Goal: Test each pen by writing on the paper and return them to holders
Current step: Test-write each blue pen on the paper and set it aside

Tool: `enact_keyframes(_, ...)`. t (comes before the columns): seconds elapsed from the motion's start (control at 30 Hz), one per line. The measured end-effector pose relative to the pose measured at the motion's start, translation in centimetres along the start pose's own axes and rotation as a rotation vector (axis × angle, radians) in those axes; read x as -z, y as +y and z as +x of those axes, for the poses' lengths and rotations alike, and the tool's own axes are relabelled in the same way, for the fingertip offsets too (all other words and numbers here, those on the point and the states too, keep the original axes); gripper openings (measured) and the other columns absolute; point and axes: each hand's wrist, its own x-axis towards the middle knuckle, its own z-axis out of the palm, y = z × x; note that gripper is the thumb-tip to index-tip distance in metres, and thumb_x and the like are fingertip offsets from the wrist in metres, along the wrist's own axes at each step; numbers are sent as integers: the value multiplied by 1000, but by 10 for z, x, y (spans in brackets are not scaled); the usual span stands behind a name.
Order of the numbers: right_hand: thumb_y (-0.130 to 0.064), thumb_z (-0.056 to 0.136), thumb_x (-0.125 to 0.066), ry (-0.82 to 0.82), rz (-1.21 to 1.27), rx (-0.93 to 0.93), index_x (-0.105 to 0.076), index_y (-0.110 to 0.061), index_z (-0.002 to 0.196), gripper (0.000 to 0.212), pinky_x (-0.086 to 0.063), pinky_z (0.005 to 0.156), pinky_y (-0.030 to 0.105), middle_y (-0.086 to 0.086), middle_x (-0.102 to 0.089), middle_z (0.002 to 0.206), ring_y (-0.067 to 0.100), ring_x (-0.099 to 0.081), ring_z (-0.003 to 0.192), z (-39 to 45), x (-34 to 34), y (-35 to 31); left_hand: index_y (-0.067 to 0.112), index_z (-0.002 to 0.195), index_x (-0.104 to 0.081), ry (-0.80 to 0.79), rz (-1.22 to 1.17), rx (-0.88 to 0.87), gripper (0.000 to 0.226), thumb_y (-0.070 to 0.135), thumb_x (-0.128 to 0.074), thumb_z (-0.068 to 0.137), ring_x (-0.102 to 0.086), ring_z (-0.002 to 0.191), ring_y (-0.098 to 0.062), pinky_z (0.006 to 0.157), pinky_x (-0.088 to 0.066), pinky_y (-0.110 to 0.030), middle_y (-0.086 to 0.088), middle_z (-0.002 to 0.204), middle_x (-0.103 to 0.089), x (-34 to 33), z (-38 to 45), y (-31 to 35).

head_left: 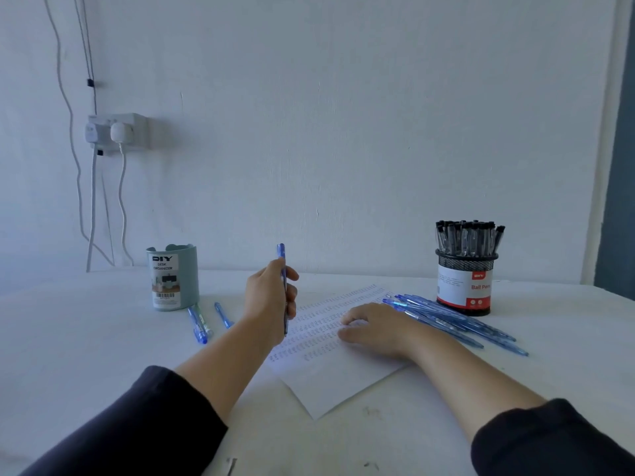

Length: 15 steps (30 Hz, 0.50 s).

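I see a blue translucent plastic pen [282,286] standing near upright, tip down on the white sheet of paper [330,379] covered in rows of small scribbles, lying askew near the table's front edge. A loose bundle of blue pens [457,319] lies off the paper's right side, touching the black mesh holder [465,283] packed with black-capped pens near the back edge. Three more blue pens [206,321] lie beside the pale green cylindrical organizer [173,276] towards the back left.

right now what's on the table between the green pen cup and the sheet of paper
In the head view, loose blue pens lie on the table between the green pen cup and the paper, just by the cup.
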Motion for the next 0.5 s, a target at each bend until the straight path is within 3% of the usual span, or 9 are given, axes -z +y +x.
enact_keyframes(0.3,-45,88,-53,-1,12,-14,-59,-34,105,21,-26,112,46,-10,-58,122,14,-48,121,-5,2,-3,8,67,-53,69,-47,-6,32,22,-52,95,-33,42,-15,36,-30,-20,-6,54,-41,1,0,1)
enact_keyframes(0.43,-45,87,-54,-2,15,-14,-57,-35,104,20,-25,112,46,-10,-57,123,14,-48,121,-6,2,-4,8,61,-54,167,-15,-13,34,19,-55,92,-43,66,-19,67,-37,-31,-5,68,-47,1,4,-1)
enact_keyframes(0.5,-45,87,-55,-3,15,-13,-57,-35,102,18,-25,112,46,-9,-58,122,14,-48,121,-6,3,-5,8,61,-55,183,4,-15,32,19,-55,91,-43,67,-17,73,-35,-33,-3,69,-48,2,4,-1)
